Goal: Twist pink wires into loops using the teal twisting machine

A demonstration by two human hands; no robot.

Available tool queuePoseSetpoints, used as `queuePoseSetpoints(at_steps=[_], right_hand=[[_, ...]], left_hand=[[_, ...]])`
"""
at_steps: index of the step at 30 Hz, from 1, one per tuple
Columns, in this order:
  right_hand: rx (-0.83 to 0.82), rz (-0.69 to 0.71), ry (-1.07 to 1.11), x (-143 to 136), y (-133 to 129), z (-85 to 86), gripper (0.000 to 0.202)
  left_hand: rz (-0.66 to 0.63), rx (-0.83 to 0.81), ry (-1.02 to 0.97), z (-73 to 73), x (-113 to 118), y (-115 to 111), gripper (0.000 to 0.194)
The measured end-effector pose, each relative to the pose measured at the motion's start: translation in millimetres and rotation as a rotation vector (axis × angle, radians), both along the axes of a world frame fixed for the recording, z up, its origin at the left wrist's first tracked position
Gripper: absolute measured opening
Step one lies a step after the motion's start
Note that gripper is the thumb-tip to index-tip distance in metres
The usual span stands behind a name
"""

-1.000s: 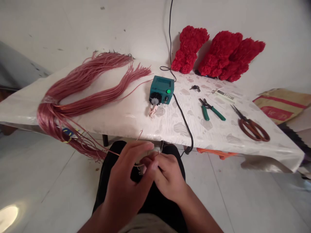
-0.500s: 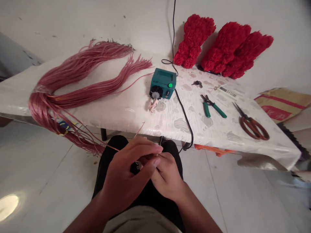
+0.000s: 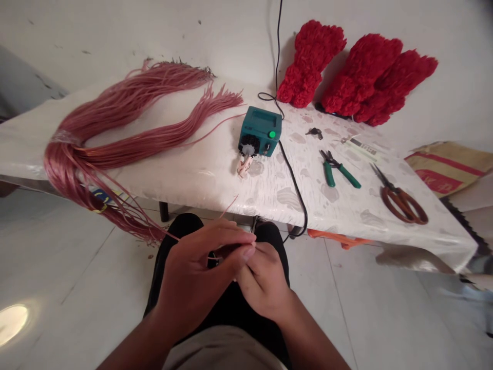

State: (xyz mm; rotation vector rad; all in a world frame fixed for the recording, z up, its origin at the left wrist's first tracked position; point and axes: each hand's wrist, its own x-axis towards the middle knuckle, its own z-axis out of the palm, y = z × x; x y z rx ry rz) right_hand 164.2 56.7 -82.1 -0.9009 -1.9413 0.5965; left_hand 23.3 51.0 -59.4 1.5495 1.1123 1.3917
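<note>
Above my lap, my left hand pinches a thin pink cord between thumb and forefinger. One end of that cord sticks up past my knuckles toward the table edge. My right hand meets the left fingertips, its own fingers curled and mostly hidden behind them. Whatever the right fingers grip at that spot I cannot make out. On the left, a large bundle of pink cords lies folded over the table, its lower ends hanging off the front edge.
A teal motor box with a pink clip stands mid-table, trailing a black cable. Green-handled pliers, scissors and a small dark metal piece lie rightward. Red flower bunches lean against the wall.
The two hands stay together, with the fingertips barely shifted. The cord's upright end has moved slightly right, and the left hand has moved a little to the left.
</note>
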Motion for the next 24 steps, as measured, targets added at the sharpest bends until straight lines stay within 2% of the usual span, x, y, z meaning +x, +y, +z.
queuePoseSetpoints(at_steps=[6,9,12,16,20,24], right_hand=[[-0.016,-0.016,-0.013,-0.4,-0.7,-0.6,0.033],[-0.040,-0.037,-0.008,0.8,-0.7,1.8,0.030],[-0.054,0.006,-0.007,10.2,-0.7,9.2,0.025],[0.008,-0.004,0.009,31.6,-2.1,24.8,0.009],[0.131,0.068,-0.134,44.9,-1.0,40.0,0.045],[0.204,0.124,-0.287,49.3,3.3,47.6,0.037]], left_hand=[[-0.006,0.045,-0.033,-0.7,4.0,1.1,0.020],[-0.003,0.013,-0.004,0.7,3.7,0.5,0.018],[-0.007,-0.061,0.039,3.2,-0.2,0.2,0.013],[-0.129,-0.160,-0.019,6.8,-7.8,2.1,0.009],[-0.236,-0.248,0.009,10.3,-11.8,4.3,0.012],[-0.263,-0.308,-0.017,10.4,-11.7,4.3,0.017]])
